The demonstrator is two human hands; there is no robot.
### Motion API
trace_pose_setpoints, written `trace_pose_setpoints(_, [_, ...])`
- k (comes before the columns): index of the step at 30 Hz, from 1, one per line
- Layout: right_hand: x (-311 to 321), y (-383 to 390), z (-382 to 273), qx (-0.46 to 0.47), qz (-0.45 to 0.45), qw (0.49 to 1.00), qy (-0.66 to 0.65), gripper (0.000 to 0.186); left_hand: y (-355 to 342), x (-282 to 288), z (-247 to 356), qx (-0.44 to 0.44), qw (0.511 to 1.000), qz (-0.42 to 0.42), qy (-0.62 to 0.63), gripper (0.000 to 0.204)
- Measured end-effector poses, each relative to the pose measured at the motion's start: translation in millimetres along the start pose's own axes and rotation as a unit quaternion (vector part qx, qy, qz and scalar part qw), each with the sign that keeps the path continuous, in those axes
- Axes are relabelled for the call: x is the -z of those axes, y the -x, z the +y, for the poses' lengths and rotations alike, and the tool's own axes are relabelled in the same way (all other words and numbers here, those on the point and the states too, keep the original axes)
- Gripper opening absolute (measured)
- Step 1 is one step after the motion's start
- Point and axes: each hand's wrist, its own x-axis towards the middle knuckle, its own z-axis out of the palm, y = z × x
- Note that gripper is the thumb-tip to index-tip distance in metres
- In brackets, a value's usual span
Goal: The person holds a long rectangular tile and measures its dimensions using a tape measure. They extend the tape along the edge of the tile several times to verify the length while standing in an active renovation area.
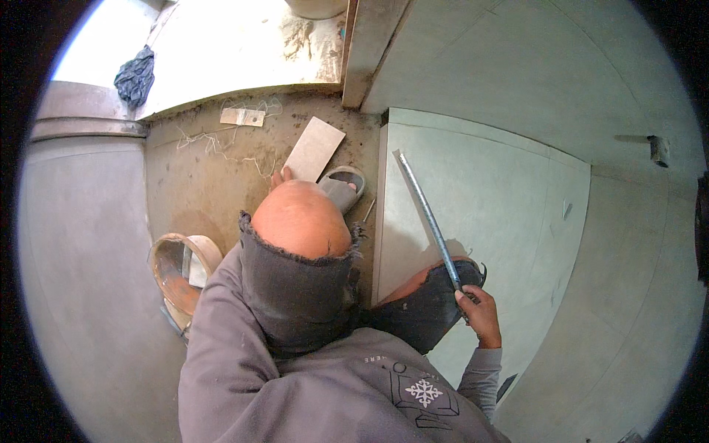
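Observation:
My right hand (pixel 477 314) is closed around the lower end of a long metal bar (pixel 428 215), which extends up and away over a large pale panel (pixel 517 221). My left hand (pixel 281 179) is mostly hidden behind my bare knee (pixel 301 214); its fingers grip the lower left edge of a small beige tile (pixel 314 144). Beside the tile is my sandalled foot (pixel 341 184). A thin tool (pixel 369 212) lies by the panel's left edge.
A bucket (pixel 168 262) with things inside stands at left. On the dirty floor (pixel 192 184) lie string and a small beige strip (pixel 242 117). A pale ledge (pixel 221 52) runs along the back, with a dark crumpled bag (pixel 135 77). A grey wall (pixel 517 74) rises at right.

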Motion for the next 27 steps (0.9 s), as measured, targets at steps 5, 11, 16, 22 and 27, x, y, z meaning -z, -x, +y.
trace_pose_setpoints(5, [3.3,1.1,-11.0,-0.024,-0.024,0.999,-0.006,0.035,-15.4,-14.1,-11.0,-0.024,0.994,0.107,-0.013,0.052])
trace_pose_setpoints(11, [2.4,0.7,-14.1,-0.022,-0.027,0.999,-0.007,0.033,-40.9,-21.8,-13.9,-0.079,0.952,0.282,-0.088,0.04])
trace_pose_setpoints(16, [4.1,1.8,-22.8,-0.051,-0.043,0.998,-0.017,0.031,-40.6,-11.4,-11.0,-0.072,0.946,0.294,-0.119,0.033])
trace_pose_setpoints(22, [1.6,2.0,-18.7,-0.066,-0.037,0.997,-0.013,0.03,-37.7,3.3,-17.7,-0.142,0.955,0.259,-0.005,0.036])
trace_pose_setpoints(27, [4.3,0.1,-26.1,-0.077,-0.061,0.995,-0.022,0.031,-29.2,10.3,-5.7,-0.1,0.962,0.206,0.148,0.046])
